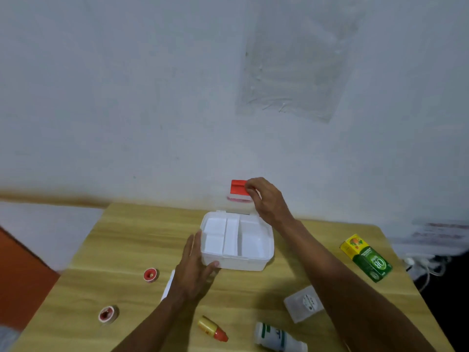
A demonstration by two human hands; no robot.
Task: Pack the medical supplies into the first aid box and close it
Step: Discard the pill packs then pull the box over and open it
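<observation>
A white first aid box (256, 264) stands open in the middle of the table, its divided compartments showing nothing inside. Its lid (238, 191), with a red latch, is raised at the back. My right hand (266, 199) pinches the lid's upper edge. My left hand (195, 270) rests flat against the box's left front corner. Supplies lie around: two red-centred tape rolls (150, 275) (108, 314), a small yellow bottle with a red cap (212, 332), a white bottle with a green label (278, 337), a clear packet (304, 303), and a green and yellow carton (366, 257).
The wooden table (127, 245) stands against a pale wall. A white flat item (169, 285) lies partly hidden under my left wrist. White cables (426, 265) hang past the table's right edge. The floor at left is reddish.
</observation>
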